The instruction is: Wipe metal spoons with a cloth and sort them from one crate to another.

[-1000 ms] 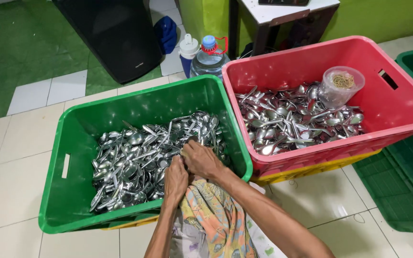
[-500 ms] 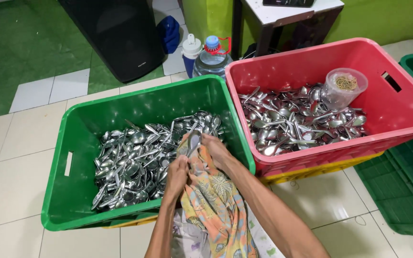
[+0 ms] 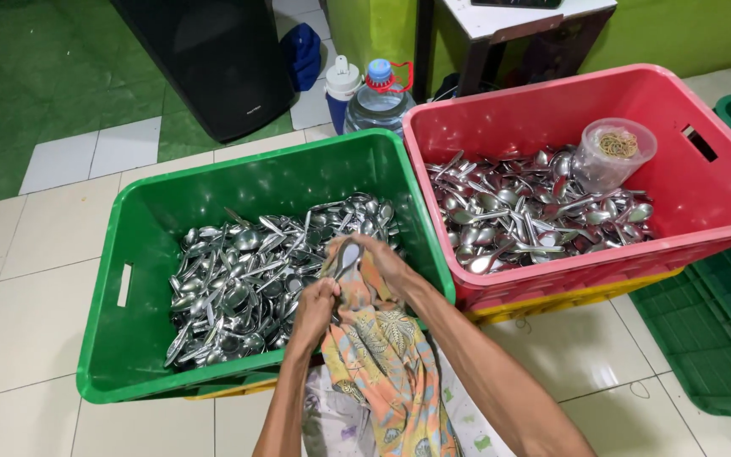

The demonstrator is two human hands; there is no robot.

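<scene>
A green crate (image 3: 129,245) in front of me holds several metal spoons (image 3: 247,271). Over its near right corner I hold a patterned orange cloth (image 3: 382,355) with a spoon (image 3: 349,256) lying in its top fold. My left hand (image 3: 315,306) grips the cloth and the spoon's handle end. My right hand (image 3: 387,261) holds the cloth around the spoon's bowl from the right. The cloth hangs down over my lap.
A red crate (image 3: 704,203) to the right holds more spoons (image 3: 535,211) and a clear plastic tub (image 3: 612,152) of rubber bands. A yellow crate (image 3: 568,298) sits under it, green crates (image 3: 721,330) stand at far right. A water bottle (image 3: 378,100) and a black bin (image 3: 213,59) stand behind.
Both hands have lifted from the spoon pile with a spoon, which now lies wrapped in the cloth's top fold. The view has shifted slightly.
</scene>
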